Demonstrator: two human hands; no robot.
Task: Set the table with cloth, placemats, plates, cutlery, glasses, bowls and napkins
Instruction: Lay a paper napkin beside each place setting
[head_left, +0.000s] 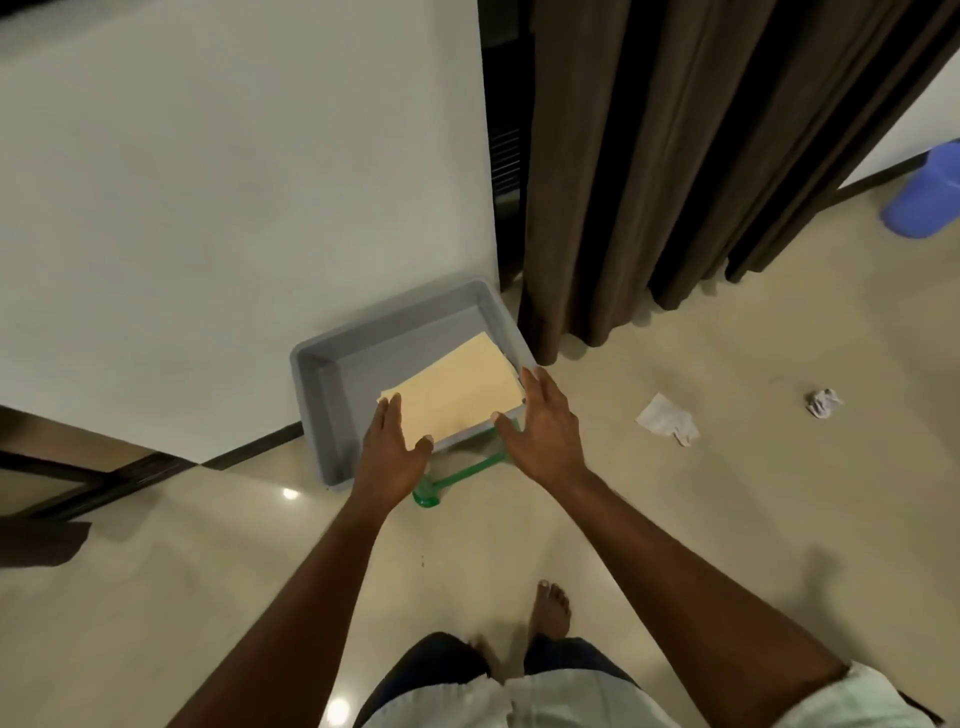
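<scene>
- Nearest is the person's own body: a pale shirt hem (519, 706) over dark trousers (441, 660), and one bare foot (550, 608) planted on the glossy cream floor (727, 493).
- Both bare arms stretch forward and down toward a grey plastic tub (322, 395) that sits on the floor against the foot of a white wall (234, 208).
- In the tub lies a flat stack of cream-yellow placemats (457, 389), tilted, its near edge resting over the tub's near right rim.
- The left hand (395, 457) has straight fingers laid along the stack's near left corner, the thumb touching the near edge; the fingers are spread apart, not curled round anything.
- The right hand (545, 431) stands at the stack's right side, fingers straight and spread, fingertips at the right edge and thumb toward the near corner; whether it actually presses the mats I cannot tell.
- A green plastic ladle (457, 478) lies on the floor just beside the tub's near edge, partly under the two wrists.
- A brown curtain (675, 156) hangs to the floor just right of the tub's far right corner.
- Well to the right, a flat scrap of white paper (667, 418) and a crumpled white wad (823, 402) lie on the floor.
- A blue bucket (924, 192) stands at the far right edge.
</scene>
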